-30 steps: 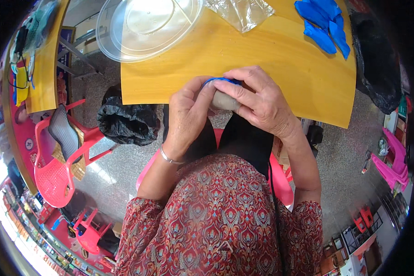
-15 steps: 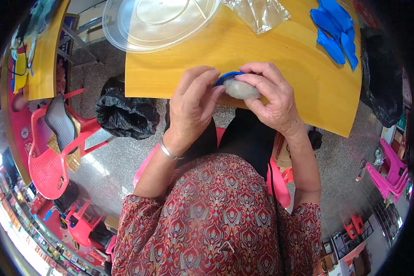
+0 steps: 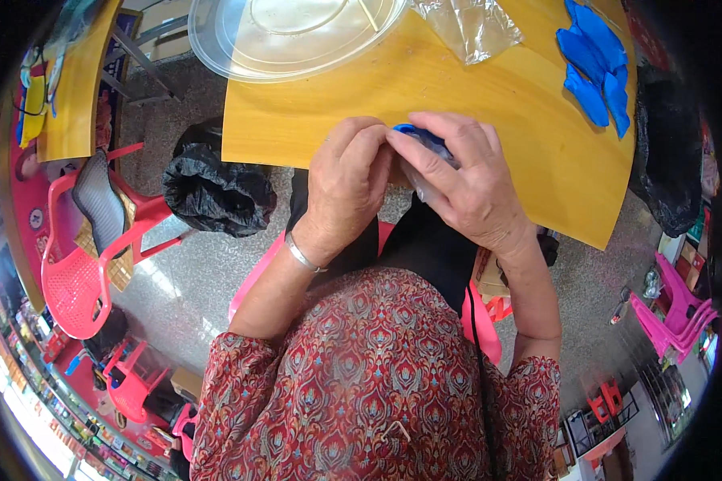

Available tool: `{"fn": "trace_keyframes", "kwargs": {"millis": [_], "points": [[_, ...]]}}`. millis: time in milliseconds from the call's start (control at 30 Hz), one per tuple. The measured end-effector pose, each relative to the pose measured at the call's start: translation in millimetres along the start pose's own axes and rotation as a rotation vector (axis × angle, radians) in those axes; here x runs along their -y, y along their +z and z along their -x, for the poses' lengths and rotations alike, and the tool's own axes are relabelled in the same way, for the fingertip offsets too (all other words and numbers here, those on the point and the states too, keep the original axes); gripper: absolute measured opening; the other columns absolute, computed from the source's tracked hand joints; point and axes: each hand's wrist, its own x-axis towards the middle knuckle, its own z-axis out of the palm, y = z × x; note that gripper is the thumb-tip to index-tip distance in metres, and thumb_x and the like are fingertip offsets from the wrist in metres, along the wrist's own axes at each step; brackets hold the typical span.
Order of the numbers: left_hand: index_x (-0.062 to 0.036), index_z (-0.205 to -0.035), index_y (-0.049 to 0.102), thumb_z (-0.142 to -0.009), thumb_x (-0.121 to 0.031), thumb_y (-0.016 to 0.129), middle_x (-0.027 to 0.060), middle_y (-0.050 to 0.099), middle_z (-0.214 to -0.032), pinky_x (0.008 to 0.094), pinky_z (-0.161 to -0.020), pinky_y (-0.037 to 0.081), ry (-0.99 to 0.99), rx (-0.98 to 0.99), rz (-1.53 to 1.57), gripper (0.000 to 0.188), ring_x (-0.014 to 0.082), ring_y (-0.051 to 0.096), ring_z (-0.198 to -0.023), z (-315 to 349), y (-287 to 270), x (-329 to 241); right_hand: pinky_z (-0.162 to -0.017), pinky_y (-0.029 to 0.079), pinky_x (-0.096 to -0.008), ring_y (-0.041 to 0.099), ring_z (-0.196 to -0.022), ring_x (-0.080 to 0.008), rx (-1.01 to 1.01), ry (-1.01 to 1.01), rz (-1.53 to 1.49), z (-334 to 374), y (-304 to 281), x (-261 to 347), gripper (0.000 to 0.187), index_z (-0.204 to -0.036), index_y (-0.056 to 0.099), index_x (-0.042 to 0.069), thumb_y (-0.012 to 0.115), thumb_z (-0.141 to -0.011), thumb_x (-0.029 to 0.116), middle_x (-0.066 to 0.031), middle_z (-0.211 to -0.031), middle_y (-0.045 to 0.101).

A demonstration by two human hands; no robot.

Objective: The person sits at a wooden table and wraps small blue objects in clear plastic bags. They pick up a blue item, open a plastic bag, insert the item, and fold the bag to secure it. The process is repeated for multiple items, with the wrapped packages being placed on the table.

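At the counter (image 3: 313,120) edge, a small blue-rimmed piece (image 3: 422,138) is pinched by left hand (image 3: 346,188) and right hand (image 3: 464,186); seemingly light, thin, best held by its rim.

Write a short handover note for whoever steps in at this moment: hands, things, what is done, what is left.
Left hand and right hand are closed together on a small clear plastic-wrapped item with a blue band at the near edge of the yellow wooden table.
Large clear plastic lid, crumpled clear plastic bag and loose blue pieces lie farther back.
Done: item picked up and in hand.
Left: the band looks unfinished; hands hide its state.
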Motion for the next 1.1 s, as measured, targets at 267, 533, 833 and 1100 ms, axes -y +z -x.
{"fn": "trace_keyframes", "kwargs": {"millis": [267, 533, 833, 1100], "points": [[-0.0021, -0.091, 0.061, -0.079, 0.006, 0.067, 0.0103, 0.063, -0.086, 0.0286, -0.068, 0.05, -0.058, -0.084, 0.063, 0.016, 0.0227, 0.063, -0.076, 2, 2, 5, -0.075, 0.048, -0.0371, 0.061, -0.087, -0.0261, -0.075, 0.018, -0.039, 0, 10, -13, 0.023, -0.093, 0.065, 0.005, 0.072, -0.073, 0.01, -0.0079, -0.098, 0.061], [-0.0001, -0.092, 0.06, -0.084, 0.005, 0.065, 0.0045, 0.06, -0.083, 0.0227, -0.066, 0.048, -0.287, -0.095, 0.211, 0.011, 0.0103, 0.058, -0.076, 3, 5, 4, -0.074, 0.051, -0.0361, 0.061, -0.086, -0.0285, -0.038, 0.169, -0.166, -1, 3, -15, 0.025, -0.093, 0.063, 0.003, 0.072, -0.07, 0.003, -0.0102, -0.095, 0.061], [-0.0056, -0.098, 0.066, -0.079, 0.003, 0.069, 0.0118, 0.059, -0.097, 0.0308, -0.069, 0.05, -0.082, 0.091, 0.107, 0.021, 0.024, 0.062, -0.08, -8, 2, 1, -0.072, 0.053, -0.0367, 0.062, -0.087, -0.0299, -0.065, 0.168, -0.151, -3, 4, -19, 0.03, -0.101, 0.062, 0.004, 0.069, -0.073, 0.001, -0.0108, -0.096, 0.061], [-0.0052, -0.095, 0.067, -0.081, 0.003, 0.066, 0.0107, 0.062, -0.088, 0.0301, -0.065, 0.05, -0.079, 0.02, 0.085, 0.016, 0.0225, 0.063, -0.075, -12, 4, 5, -0.074, 0.052, -0.0361, 0.062, -0.086, -0.0289, 0.009, 0.064, -0.071, -3, 3, -18, 0.035, -0.103, 0.062, 0.005, 0.074, -0.071, 0.008, -0.0105, -0.099, 0.061]]}}
